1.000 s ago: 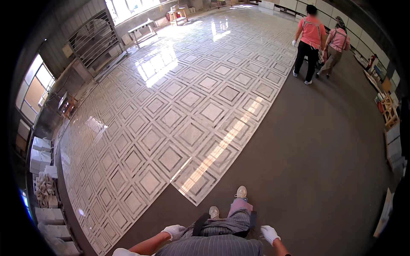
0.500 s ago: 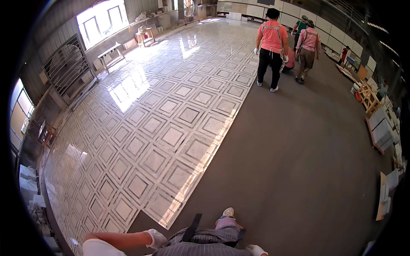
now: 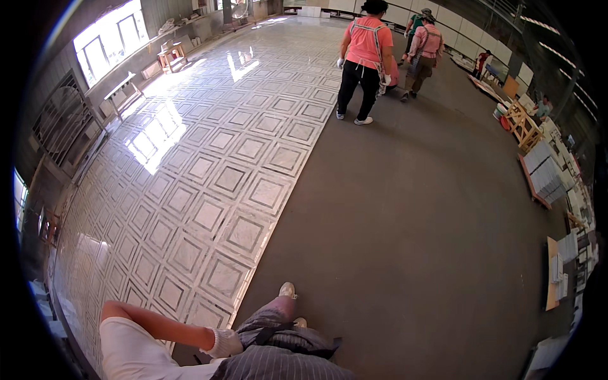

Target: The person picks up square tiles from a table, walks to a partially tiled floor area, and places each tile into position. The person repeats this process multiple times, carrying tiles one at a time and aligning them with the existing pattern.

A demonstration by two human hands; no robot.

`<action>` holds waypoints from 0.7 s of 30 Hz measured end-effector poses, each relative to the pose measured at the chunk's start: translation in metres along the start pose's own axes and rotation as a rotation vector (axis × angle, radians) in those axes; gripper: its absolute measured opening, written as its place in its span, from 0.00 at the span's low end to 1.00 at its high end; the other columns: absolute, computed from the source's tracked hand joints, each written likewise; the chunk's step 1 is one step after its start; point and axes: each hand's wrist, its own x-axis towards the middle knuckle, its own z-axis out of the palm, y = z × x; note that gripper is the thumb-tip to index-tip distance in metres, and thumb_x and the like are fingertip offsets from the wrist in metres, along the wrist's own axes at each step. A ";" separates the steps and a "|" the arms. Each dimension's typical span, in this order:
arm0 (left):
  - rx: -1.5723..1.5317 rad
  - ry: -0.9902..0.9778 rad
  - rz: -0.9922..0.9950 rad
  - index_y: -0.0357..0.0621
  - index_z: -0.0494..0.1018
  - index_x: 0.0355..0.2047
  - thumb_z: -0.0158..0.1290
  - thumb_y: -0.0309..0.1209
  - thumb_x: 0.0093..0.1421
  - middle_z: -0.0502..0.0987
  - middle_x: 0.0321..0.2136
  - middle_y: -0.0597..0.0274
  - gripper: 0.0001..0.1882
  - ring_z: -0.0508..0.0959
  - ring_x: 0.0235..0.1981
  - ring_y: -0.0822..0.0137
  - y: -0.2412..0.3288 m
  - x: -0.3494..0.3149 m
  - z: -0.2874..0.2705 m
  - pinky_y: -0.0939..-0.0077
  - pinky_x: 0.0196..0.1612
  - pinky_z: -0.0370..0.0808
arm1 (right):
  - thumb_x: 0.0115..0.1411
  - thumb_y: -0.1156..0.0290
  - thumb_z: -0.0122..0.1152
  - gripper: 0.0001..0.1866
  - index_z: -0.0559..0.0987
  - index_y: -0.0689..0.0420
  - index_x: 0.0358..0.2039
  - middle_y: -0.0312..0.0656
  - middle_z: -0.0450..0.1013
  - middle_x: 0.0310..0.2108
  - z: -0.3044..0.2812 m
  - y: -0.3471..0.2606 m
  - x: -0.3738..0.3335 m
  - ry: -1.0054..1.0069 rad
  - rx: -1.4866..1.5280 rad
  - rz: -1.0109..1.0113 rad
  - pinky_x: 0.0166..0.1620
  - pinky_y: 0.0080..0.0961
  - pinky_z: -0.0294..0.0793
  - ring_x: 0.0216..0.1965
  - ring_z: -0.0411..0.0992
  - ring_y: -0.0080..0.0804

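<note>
My left hand (image 3: 224, 342), in a white knitted glove, rests at my waist against the dark striped apron (image 3: 285, 366). Its fingers are hidden, so what they hold, if anything, does not show. My right hand is out of the picture. Below me, one shoe (image 3: 287, 290) is forward on the dark bare floor (image 3: 405, 240), beside the edge of the polished tile floor (image 3: 215, 209) patterned in nested squares.
Ahead walks a person in a coral shirt (image 3: 370, 44), with others beyond, one in pink (image 3: 425, 45). Stacked slabs (image 3: 546, 171) and a wooden frame (image 3: 523, 123) line the right side. A bench (image 3: 123, 95) and wooden stool (image 3: 172, 56) stand by the left windows.
My view has moved forward and turned slightly right. My left arm shows more, my right hand has left the picture, and the person in coral appears closer.
</note>
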 end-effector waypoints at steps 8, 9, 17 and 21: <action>0.175 -0.017 0.108 0.49 0.77 0.38 0.55 0.36 0.46 0.79 0.31 0.46 0.18 0.79 0.37 0.46 -0.085 0.058 -0.210 0.54 0.39 0.75 | 0.59 0.61 0.56 0.18 0.76 0.55 0.48 0.47 0.75 0.41 -0.084 -0.090 0.079 0.106 0.155 -0.007 0.47 0.32 0.71 0.40 0.72 0.35; 0.194 -0.009 0.123 0.49 0.77 0.39 0.55 0.36 0.46 0.79 0.32 0.47 0.17 0.79 0.38 0.46 -0.094 0.059 -0.246 0.54 0.39 0.75 | 0.59 0.61 0.55 0.18 0.76 0.55 0.48 0.47 0.75 0.41 -0.098 -0.102 0.085 0.133 0.184 0.003 0.47 0.32 0.71 0.40 0.72 0.35; 0.223 -0.144 0.213 0.47 0.78 0.34 0.54 0.36 0.48 0.80 0.32 0.50 0.14 0.79 0.39 0.50 -0.157 0.077 -0.450 0.55 0.39 0.76 | 0.59 0.60 0.54 0.19 0.77 0.55 0.47 0.48 0.75 0.41 -0.192 -0.187 0.121 0.306 0.457 0.062 0.46 0.33 0.72 0.40 0.73 0.36; 0.230 -0.193 0.203 0.46 0.78 0.34 0.54 0.36 0.49 0.80 0.32 0.50 0.13 0.80 0.39 0.50 -0.175 0.103 -0.544 0.56 0.39 0.76 | 0.59 0.60 0.53 0.19 0.77 0.55 0.47 0.48 0.75 0.41 -0.256 -0.222 0.149 0.360 0.549 0.076 0.46 0.33 0.72 0.40 0.73 0.36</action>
